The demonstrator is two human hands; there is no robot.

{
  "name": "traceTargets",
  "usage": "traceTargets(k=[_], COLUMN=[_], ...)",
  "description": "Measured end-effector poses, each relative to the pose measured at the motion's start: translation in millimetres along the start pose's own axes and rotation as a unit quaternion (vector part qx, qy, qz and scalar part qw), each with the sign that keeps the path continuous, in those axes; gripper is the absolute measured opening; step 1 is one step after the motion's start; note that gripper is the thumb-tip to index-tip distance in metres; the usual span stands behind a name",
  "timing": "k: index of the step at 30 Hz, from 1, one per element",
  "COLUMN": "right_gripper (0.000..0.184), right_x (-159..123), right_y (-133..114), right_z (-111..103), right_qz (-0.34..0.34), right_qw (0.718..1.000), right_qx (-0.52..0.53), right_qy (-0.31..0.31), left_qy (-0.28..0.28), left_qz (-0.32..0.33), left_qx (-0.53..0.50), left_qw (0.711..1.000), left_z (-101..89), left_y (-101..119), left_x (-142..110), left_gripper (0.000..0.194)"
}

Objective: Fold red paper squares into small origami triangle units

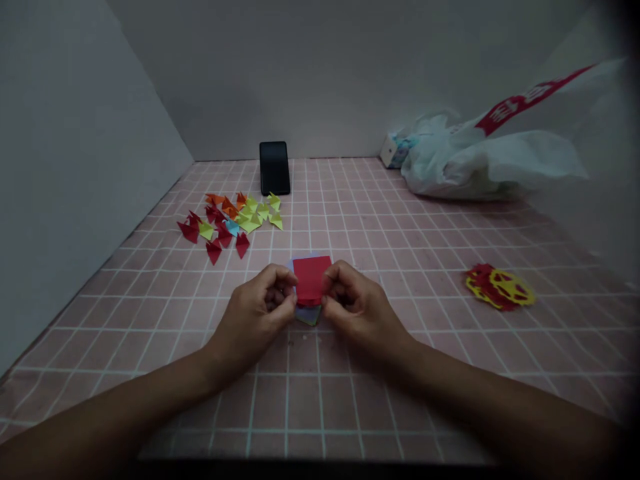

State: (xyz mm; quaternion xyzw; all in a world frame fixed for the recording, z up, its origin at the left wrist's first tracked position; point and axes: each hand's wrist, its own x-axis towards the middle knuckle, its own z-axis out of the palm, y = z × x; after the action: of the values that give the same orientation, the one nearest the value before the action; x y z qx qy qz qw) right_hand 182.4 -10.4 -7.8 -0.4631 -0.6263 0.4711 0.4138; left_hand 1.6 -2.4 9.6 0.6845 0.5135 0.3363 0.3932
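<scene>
A small red square of paper (312, 279) is held up at the middle of the table, its lower edge doubled or folded. My left hand (267, 300) pinches its left side between thumb and curled fingers. On the opposite side, my right hand (357, 300) pinches the right edge the same way. Beneath the red paper lies a stack of coloured paper sheets (309, 315), with lilac and a yellowish edge showing. Most of that stack is hidden by the red sheet and my hands.
Several folded paper cranes (225, 227) in red, orange, yellow and blue lie at left. A black phone (275, 168) leans upright behind them. Red and yellow paper cut-outs (500, 287) rest at right. A white plastic bag (465, 167) and a small box (393, 151) stand by the back wall.
</scene>
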Motion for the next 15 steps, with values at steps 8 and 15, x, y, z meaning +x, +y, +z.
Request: traceTargets(k=[8,15], right_gripper=[0.014,0.013], right_x=[1.8,3.1], right_y=[-1.0,-2.6], right_z=[-2.9,-5.6], right_qz=[-0.025,-0.034], right_qw=[0.999,0.998], right_qx=[-0.015,0.001], right_qy=[-0.03,-0.054], left_qy=[-0.12,-0.173], left_qz=[-0.138,-0.153], left_qx=[-0.104,-0.189], left_qw=[0.978,0.955], left_z=[-2.7,-2.3], left_y=[7.8,3.2], left_x=[1.7,2.5], left_gripper=[0.019,0.016])
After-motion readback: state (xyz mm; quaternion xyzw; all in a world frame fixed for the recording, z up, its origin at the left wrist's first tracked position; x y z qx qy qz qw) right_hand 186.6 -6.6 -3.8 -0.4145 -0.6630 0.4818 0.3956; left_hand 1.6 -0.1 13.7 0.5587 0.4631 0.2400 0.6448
